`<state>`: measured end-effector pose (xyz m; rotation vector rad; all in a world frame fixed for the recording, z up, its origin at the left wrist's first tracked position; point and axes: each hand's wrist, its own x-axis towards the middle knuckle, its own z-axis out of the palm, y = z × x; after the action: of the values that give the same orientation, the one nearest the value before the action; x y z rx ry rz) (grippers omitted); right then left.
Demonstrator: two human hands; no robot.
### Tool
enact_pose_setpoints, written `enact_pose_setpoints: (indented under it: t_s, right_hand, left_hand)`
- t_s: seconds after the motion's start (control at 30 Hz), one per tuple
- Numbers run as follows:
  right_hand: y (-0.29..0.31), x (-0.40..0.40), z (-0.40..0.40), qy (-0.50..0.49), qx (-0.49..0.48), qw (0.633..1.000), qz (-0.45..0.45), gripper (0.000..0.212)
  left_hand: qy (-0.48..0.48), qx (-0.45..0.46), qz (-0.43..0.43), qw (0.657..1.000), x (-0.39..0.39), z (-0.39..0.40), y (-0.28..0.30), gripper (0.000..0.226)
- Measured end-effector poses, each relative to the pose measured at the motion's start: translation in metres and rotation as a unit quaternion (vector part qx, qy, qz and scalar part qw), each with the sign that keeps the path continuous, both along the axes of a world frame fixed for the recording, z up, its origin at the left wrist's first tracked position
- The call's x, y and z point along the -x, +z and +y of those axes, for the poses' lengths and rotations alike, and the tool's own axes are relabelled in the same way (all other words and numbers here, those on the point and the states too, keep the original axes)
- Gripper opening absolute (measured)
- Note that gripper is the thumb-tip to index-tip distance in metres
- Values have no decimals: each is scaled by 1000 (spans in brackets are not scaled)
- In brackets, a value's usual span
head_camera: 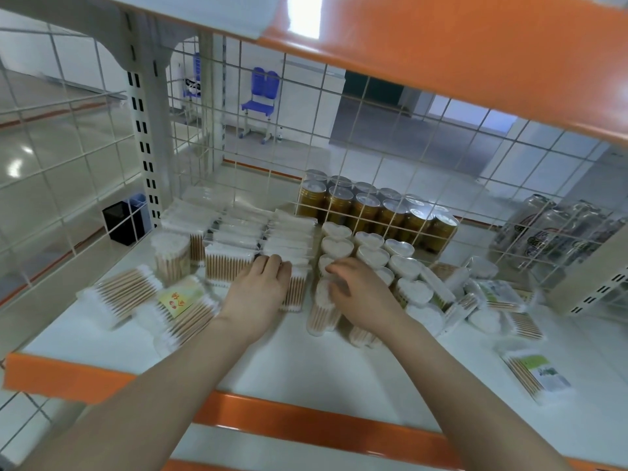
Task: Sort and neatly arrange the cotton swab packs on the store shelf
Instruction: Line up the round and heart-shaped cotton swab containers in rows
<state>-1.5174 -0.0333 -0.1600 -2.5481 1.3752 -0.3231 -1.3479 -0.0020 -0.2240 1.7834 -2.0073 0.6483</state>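
two bare forearms reach over the orange front edge (306,419) of the white shelf (306,362). nearest, at the right, a flat swab pack with a green label (535,373) lies alone. at the left, two flat packs lie tilted, one plain (120,295) and one with a yellow label (183,309). the left hand (260,290) lies palm down with fingers curled over the top of an upright flat pack (295,289), gripping it. just beside, the right hand (360,294) curls its fingers round a round swab tub (323,309) that leans over. beyond them stand rows of flat packs (238,239) and heart-shaped tubs (372,254). loose packs (489,300) lie jumbled at the right. behind the wire grid (339,137) stand gold cans (367,207).
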Motion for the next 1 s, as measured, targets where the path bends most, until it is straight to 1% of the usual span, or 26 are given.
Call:
enact_pose_setpoints:
  t_s: [0.1,0.2,0.27,0.37,0.47,0.57,0.73,0.83,0.97,1.0]
  right_hand:
    - [0,0,0,-2,7,1000,-9,30]
    - [1,1,3,-3,17,999,-41,36]
    - [1,2,6,-2,26,998,-65,39]
    - [2,4,10,-3,44,995,-86,37]
    - [3,5,13,0,51,994,-98,36]
    - [2,6,17,-1,50,993,-109,36]
    - [-1,9,24,0,42,994,-104,35]
    - [-4,12,26,2,43,995,-88,36]
    - [-6,14,24,-1,44,995,-88,36]
    - [-6,14,23,-1,44,995,-88,36]
  left_hand:
    - [1,5,1,1000,-1,1,0,60]
    - [4,7,9,1000,-2,5,2,69]
    - [7,5,13,1000,-1,9,4,70]
    - [3,3,21,1000,0,18,8,66]
    - [-2,-11,17,1000,1,32,15,57]
    - [15,-23,9,1000,1,43,19,51]
    - [16,-46,-6,999,6,44,21,42]
    - [14,-58,5,998,10,40,20,40]
    - [43,-74,43,995,11,39,21,34]
    - [40,-84,45,995,11,38,22,36]
